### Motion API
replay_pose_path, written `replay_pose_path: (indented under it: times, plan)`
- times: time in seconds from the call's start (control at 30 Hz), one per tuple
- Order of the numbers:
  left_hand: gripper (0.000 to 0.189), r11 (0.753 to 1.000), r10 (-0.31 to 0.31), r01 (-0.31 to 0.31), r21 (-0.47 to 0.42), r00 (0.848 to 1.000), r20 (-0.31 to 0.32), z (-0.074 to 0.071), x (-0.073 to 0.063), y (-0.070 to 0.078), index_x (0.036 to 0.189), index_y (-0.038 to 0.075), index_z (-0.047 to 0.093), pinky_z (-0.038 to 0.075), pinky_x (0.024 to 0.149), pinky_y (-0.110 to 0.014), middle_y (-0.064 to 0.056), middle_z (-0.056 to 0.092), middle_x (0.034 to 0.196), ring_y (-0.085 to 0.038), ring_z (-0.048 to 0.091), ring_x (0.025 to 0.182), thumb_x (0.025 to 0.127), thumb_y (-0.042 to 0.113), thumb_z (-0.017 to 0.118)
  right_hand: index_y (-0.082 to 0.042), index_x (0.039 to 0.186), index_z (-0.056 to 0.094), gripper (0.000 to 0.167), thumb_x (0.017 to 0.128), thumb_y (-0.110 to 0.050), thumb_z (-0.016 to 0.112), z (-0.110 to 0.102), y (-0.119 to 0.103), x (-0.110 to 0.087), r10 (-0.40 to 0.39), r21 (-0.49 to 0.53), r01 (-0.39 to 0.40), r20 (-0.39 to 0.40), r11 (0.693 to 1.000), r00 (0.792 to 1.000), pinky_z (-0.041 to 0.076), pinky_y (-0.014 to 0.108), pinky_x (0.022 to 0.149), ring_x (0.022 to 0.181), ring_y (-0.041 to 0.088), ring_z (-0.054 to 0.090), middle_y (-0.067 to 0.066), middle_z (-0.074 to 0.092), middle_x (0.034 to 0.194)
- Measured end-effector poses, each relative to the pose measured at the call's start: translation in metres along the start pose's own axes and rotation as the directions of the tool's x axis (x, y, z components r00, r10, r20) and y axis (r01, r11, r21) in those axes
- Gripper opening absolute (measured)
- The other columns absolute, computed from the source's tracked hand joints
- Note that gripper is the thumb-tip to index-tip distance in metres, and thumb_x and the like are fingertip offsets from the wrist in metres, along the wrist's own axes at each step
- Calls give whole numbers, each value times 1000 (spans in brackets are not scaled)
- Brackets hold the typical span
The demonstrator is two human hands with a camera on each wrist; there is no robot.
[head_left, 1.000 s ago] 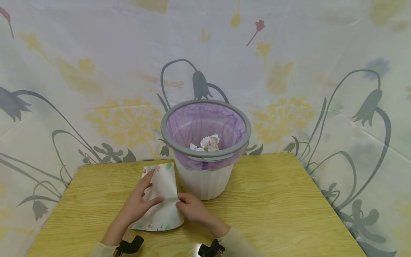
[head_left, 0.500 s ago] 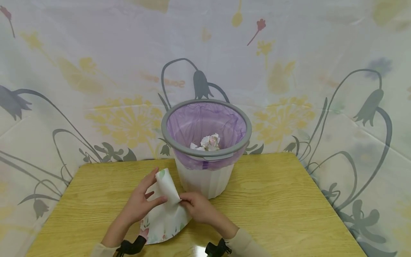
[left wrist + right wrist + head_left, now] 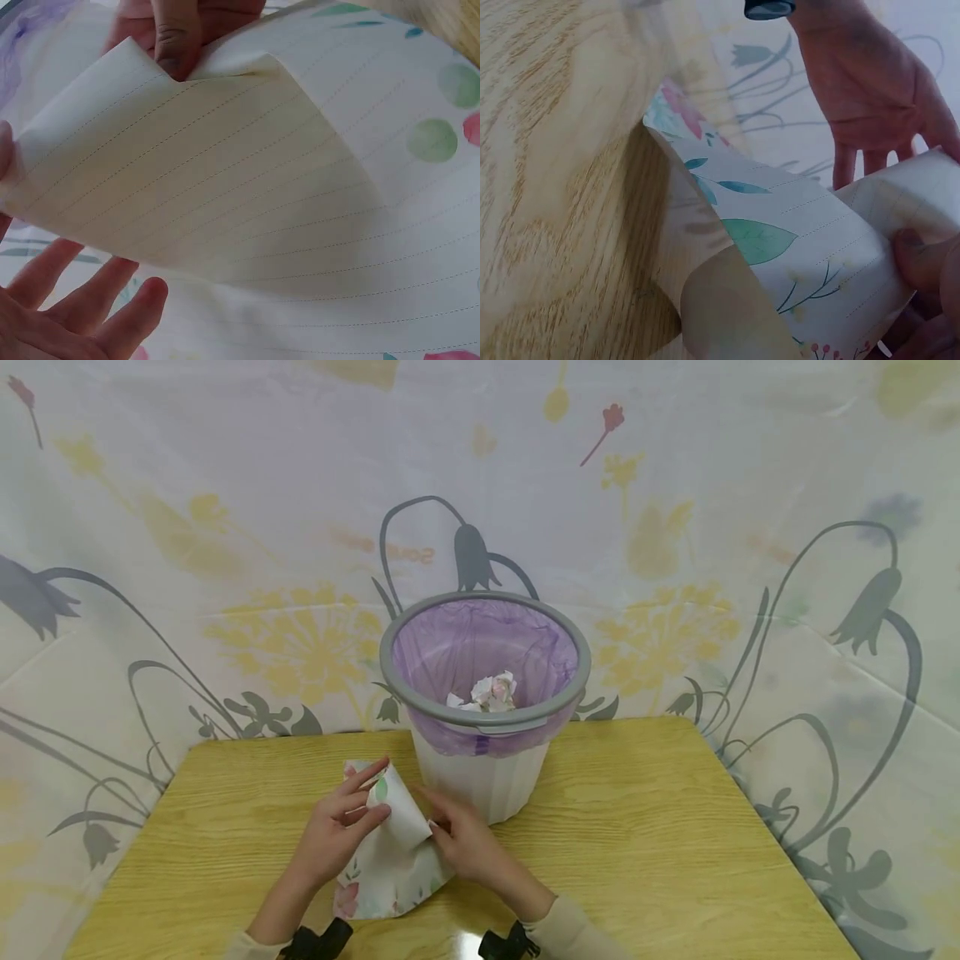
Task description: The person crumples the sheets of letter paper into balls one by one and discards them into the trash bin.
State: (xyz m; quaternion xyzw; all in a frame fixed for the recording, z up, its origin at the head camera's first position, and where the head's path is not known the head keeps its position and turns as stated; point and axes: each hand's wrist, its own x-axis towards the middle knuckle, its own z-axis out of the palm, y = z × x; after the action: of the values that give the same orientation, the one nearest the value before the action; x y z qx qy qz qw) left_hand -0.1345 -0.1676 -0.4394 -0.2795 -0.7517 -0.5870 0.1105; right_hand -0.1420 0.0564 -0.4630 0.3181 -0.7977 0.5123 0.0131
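Note:
A sheet of lined stationery paper (image 3: 393, 881) with printed flowers and leaves lies bent between both hands in the head view. Its upper part curls over, and dotted lines show on the bent part of the paper (image 3: 217, 165) in the left wrist view. My left hand (image 3: 330, 831) pinches the paper's far edge between thumb and forefinger, other fingers spread. On the opposite side my right hand (image 3: 471, 845) grips the edge, its thumb (image 3: 176, 37) pressing on the paper. The right wrist view shows a leaf-patterned stretch of the paper (image 3: 757, 232) raised off the table.
Right behind the hands stands a white trash can (image 3: 480, 785) with a grey rim, lined with a purple bag (image 3: 450, 647). Crumpled paper (image 3: 495, 692) lies inside it. The wood-grain table (image 3: 660, 843) meets a flower-print cloth backdrop (image 3: 675, 527).
The sheet has turned and its top has gone from nearly flat to curled over. My left hand has shifted slightly right; the right hand has moved slightly right along the bent edge.

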Motion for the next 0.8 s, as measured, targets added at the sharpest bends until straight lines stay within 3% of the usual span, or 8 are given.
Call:
replay_pose_path:
  times: [0.07, 0.13, 0.3, 0.43, 0.53, 0.7, 0.8]
  plan:
    - [20, 1000, -13, 13, -20, 1000, -27, 2, 0, 1, 106, 1, 75, 54, 87, -27, -21, 46, 149, -23, 41, 137, 93, -8, 63, -7, 145, 52, 54, 94, 13, 55, 0, 1, 0, -44, -4, 44, -8, 999, 999, 52, 27, 92, 112, 17, 63, 11, 67, 125]
    - [22, 999, -13, 12, -37, 999, -34, 5, 1, 1, 113, -1, 70, 55, 84, -27, -23, 45, 148, -21, 48, 131, 93, -8, 63, -8, 142, 55, 53, 94, 13, 54, 0, 1, 0, -72, 4, 72, -12, 997, 997, 49, 30, 98, 123, 19, 56, 9, 59, 136]
    - [42, 996, 16, -18, -83, 1000, -24, 7, 4, 1, 132, -4, 52, 57, 82, -28, -25, 42, 149, -14, 59, 119, 93, -12, 61, -7, 132, 66, 43, 94, 10, 55, 2, 0, 0, -52, 21, 52, -27, 998, 998, 51, 29, 94, 113, 16, 62, 8, 67, 125]
    - [31, 993, 72, -70, -93, 997, 15, 7, 6, -1, 121, -6, 63, 57, 72, -25, -29, 46, 144, -17, 55, 126, 92, -16, 59, -5, 119, 73, 32, 95, 8, 57, 3, 0, 0, -36, 30, 37, -22, 999, 999, 53, 27, 89, 104, 14, 66, 7, 72, 114]
    - [21, 991, 94, -91, -96, 995, 32, 8, 6, -2, 104, -3, 69, 58, 65, -26, -32, 50, 138, -20, 57, 124, 91, -17, 59, -4, 109, 77, 24, 93, 6, 62, 3, 0, -1, -10, 38, 13, -71, 999, 997, 55, 24, 81, 95, 13, 68, 7, 75, 105]
    - [21, 995, 78, -76, -64, 996, 35, 8, 3, -6, 105, -3, 70, 59, 63, -29, -28, 52, 139, -18, 58, 124, 92, -15, 59, -8, 94, 80, 15, 86, 3, 74, 2, 1, 0, 2, 41, 7, -220, 999, 976, 54, 24, 70, 81, 11, 65, 2, 73, 89]
    - [22, 997, 66, -64, -43, 997, 48, 9, 0, -8, 109, -2, 70, 59, 65, -29, -27, 52, 140, -21, 55, 126, 92, -14, 61, -11, 90, 81, 13, 84, 0, 77, 1, 1, 0, -18, 20, 24, -255, 1000, 967, 53, 24, 69, 79, 12, 59, -2, 65, 85]
